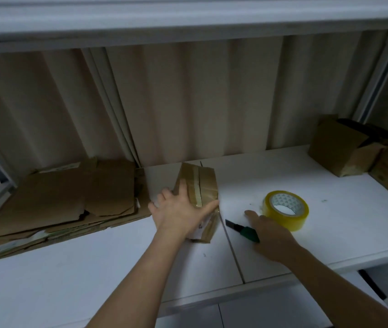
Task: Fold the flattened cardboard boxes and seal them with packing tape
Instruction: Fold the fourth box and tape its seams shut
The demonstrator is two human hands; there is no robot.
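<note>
Now left hand [178,213] spread flat on taped box [198,185]; right hand [271,235] grips cutter [247,233] beside tape roll [286,209]; press seam firmly.

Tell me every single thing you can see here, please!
folded box: one, brown, taped, middle of the table, under the left hand
tape roll: one, yellow, lying flat, right of the folded box
utility knife: one, green and black, between box and roll
flat cardboard: a pile, brown, left side
finished boxes: several, brown, far right
table: one, white
curtain: beige, behind the table
left hand: open, resting on the folded box
right hand: over the utility knife, fingers beside the tape roll
</note>
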